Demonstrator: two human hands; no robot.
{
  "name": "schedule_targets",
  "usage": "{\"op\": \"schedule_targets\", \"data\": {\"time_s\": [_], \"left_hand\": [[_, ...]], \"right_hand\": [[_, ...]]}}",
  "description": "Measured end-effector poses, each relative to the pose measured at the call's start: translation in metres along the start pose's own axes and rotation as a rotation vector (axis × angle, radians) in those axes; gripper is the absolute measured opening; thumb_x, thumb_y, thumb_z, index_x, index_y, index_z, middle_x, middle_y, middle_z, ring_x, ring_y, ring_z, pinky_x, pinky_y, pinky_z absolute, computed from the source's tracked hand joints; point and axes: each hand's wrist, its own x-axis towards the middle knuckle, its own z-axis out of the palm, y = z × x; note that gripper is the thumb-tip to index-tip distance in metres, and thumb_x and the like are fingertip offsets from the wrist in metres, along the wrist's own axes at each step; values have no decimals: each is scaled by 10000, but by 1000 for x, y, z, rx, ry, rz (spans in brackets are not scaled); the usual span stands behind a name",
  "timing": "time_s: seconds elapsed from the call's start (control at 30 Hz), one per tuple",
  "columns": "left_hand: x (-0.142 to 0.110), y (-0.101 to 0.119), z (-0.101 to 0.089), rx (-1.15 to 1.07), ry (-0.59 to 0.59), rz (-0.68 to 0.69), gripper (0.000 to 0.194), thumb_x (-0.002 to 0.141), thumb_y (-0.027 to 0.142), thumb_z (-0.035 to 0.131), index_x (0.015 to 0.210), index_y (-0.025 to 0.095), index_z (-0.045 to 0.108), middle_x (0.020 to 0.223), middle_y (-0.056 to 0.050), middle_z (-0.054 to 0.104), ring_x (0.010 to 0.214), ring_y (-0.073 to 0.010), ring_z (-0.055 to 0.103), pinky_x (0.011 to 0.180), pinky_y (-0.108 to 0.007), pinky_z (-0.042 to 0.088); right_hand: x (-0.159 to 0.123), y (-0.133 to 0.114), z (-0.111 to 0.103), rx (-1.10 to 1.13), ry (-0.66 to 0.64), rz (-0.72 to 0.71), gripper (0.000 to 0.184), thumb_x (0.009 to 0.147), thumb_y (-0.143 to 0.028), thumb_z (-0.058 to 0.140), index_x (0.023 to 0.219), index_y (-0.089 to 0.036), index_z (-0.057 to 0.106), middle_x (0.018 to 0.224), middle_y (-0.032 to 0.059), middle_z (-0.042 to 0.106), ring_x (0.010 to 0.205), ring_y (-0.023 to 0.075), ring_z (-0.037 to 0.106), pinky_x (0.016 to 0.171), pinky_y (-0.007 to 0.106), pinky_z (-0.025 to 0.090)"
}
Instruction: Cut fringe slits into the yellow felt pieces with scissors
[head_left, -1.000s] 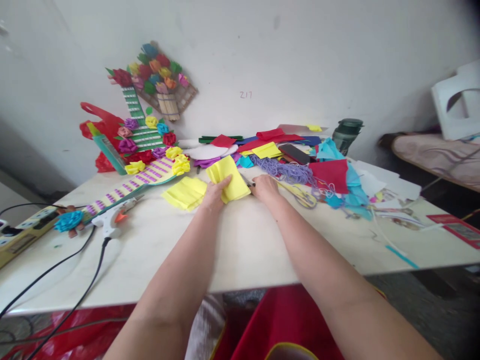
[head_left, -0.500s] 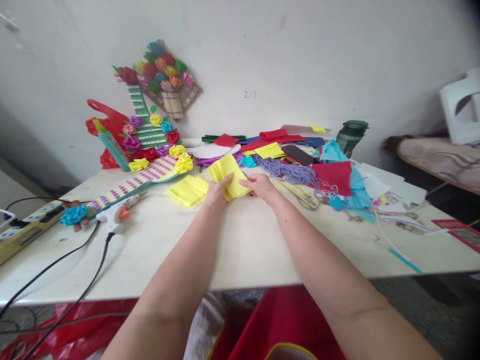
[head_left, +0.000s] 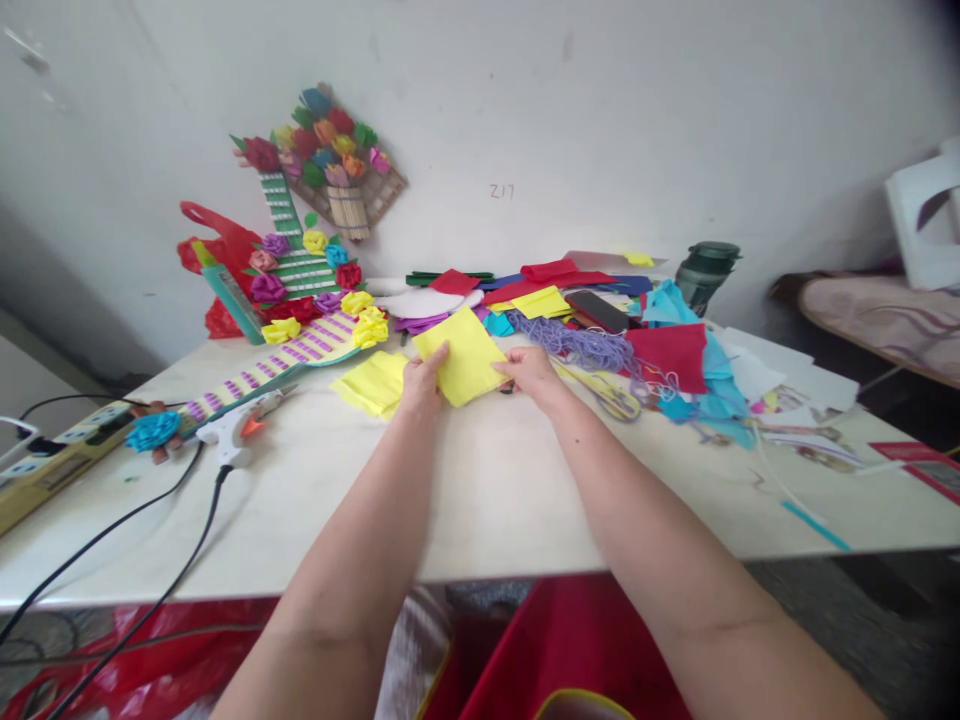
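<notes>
Yellow, roughly square paper sheet (head_left: 466, 362), held above the pale tabletop (head_left: 510, 500), between the two hands. Lies diamond-wise: one corner points away toward the wall, the opposite one back toward the person. Sides near equal; no clear long axis.

Left hand (head_left: 424, 382): thumb laid over the sheet's left part, other fingers mostly hidden beneath. Right hand (head_left: 529, 374): thumb and fingers narrow, pinching the right-hand corner. Small dark object (head_left: 508, 387) just under the right fingertips, mostly hidden.

Folded yellow paper pieces (head_left: 370, 385) left of the sheet. Tangled purple yarn (head_left: 581, 343) beyond the right hand. White glue gun (head_left: 225, 435) with black cord, well off to the left.
</notes>
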Motion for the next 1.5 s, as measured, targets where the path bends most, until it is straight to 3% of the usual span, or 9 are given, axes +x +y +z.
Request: {"op": "schedule_targets", "data": {"time_s": [0.2,0.5,0.73,0.93,1.0,1.17,1.37,1.5], "left_hand": [[-7,7,3,139,1,56,305,534,267,780,779,129,661,811,-76,694,853,-248,641,743,-325,527],[-6,4,4,134,-51,108,337,545,310,771,818,145,663,849,-74,692,898,-249,629,745,-313,519],[-6,1,4,127,-113,16,365,573,267,746,889,125,628,869,-97,684,864,-246,637,743,-335,527],[-4,8,0,161,-157,-183,243,663,261,599,856,115,619,797,-87,683,781,-231,650,693,-345,533],[-3,13,-2,128,-172,-223,268,709,340,543,854,128,622,784,-81,683,785,-234,649,691,-355,530],[-1,23,-7,92,-253,-355,545,722,589,474,933,110,628,837,-125,681,855,-280,636,730,-390,514],[0,15,-11,268,-246,-307,309,637,323,687,866,120,648,784,-104,688,755,-258,653,731,-372,519],[-1,11,-11,307,-259,-179,313,604,330,724,826,122,650,754,-93,685,704,-240,653,696,-370,526]], "right_hand": [[1,2,-3,63,4,26,161,669,-132,594,537,-149,503,430,-40,542,403,82,553,337,131,341],[6,3,-7,356,21,118,76,646,-119,619,609,-127,554,508,-19,591,388,77,525,362,169,421],[9,5,-8,505,110,65,146,576,-201,619,699,-141,568,552,-14,601,448,112,552,401,217,458],[13,8,-11,498,183,6,187,504,-237,607,653,-161,525,496,-32,549,414,109,508,343,196,368],[14,9,-13,490,154,-9,200,486,-242,613,641,-163,515,483,-37,537,408,103,494,336,187,341],[12,10,-18,454,-36,-22,221,485,-249,630,655,-158,520,481,-37,541,411,100,498,366,187,337],[9,11,-18,388,-104,-11,190,496,-226,650,603,-157,509,469,-37,546,406,96,501,375,183,345],[8,10,-16,420,-124,15,217,573,-314,663,665,-157,544,490,-17,573,404,108,515,372,197,364]]}}
